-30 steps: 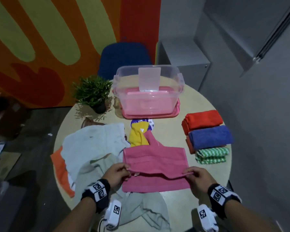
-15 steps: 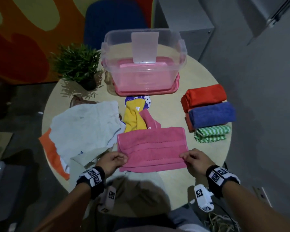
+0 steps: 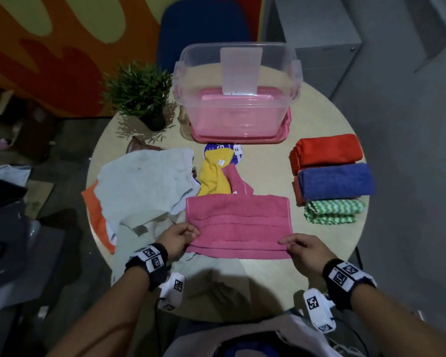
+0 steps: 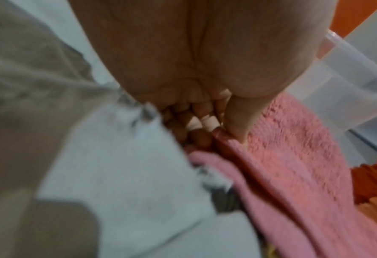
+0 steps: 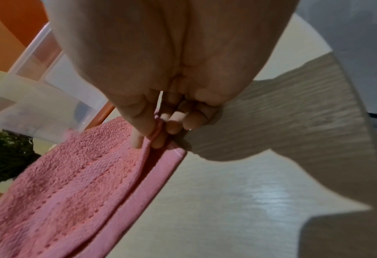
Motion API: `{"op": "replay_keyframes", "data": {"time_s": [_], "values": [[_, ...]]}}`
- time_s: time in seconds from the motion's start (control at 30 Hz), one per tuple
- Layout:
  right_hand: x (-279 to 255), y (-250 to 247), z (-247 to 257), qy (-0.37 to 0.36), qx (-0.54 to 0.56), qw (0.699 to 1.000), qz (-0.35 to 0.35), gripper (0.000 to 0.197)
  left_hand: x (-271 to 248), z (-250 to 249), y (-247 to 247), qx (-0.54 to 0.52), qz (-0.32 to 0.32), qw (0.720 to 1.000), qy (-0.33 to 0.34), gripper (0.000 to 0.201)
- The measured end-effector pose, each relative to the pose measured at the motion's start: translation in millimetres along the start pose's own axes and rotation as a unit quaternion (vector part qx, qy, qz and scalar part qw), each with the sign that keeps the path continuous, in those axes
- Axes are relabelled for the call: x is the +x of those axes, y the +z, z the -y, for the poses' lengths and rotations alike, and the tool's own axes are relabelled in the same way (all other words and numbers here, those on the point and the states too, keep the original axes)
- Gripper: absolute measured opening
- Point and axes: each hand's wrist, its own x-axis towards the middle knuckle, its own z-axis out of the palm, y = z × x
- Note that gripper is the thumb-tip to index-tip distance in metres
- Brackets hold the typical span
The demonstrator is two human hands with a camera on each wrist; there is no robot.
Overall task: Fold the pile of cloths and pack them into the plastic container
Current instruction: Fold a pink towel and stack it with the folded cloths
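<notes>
A pink towel [image 3: 238, 222] lies folded double near the front of the round table [image 3: 317, 117]. My left hand [image 3: 188, 234] pinches its near left corner, seen close up as the pink towel [image 4: 293, 157] under my left hand [image 4: 218, 132]. My right hand [image 3: 287, 243] pinches the near right corner; the right wrist view shows thumb and fingers of my right hand [image 5: 154, 137] nipping the pink towel [image 5: 73, 174] hem. The clear plastic container [image 3: 236, 91] stands at the back on a pink lid. Unfolded grey-white cloths [image 3: 144, 184] and a yellow cloth [image 3: 211, 176] lie at the left.
Folded red [image 3: 325, 150], blue [image 3: 335, 182] and green-white [image 3: 332, 211] cloths are stacked at the right. A small potted plant [image 3: 139, 91] stands back left beside the container. A blue chair [image 3: 204, 27] is behind the table. An orange cloth [image 3: 95, 212] hangs over the left edge.
Both hands drew the towel's upper layer toward me until its edge met the near edge. The camera tilted downward.
</notes>
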Motion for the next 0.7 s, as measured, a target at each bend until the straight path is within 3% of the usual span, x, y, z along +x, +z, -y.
{"op": "replay_keyframes", "data": {"time_s": [0.23, 0.33, 0.57, 0.7], "values": [[-9.7, -5.1, 6.1, 0.0, 0.09, 0.996, 0.021, 0.027, -10.9, -20.0, -23.4, -0.04, 0.057, 0.998, 0.011, 0.015], [-7.4, -8.3, 5.7, -0.003, 0.041, 0.998, 0.04, 0.027, -15.2, -12.5, -24.1, 0.006, 0.072, 0.997, 0.007, 0.009], [-7.3, -8.1, 6.4, 0.008, -0.085, 0.995, 0.05, 0.02, -9.9, 10.6, -15.3, 0.141, 0.022, 0.99, 0.013, 0.012], [-9.1, -5.0, 10.3, 0.013, -0.132, 0.991, 0.035, 0.016, -12.7, 10.7, -6.0, 0.16, -0.018, 0.987, 0.023, 0.013]]}}
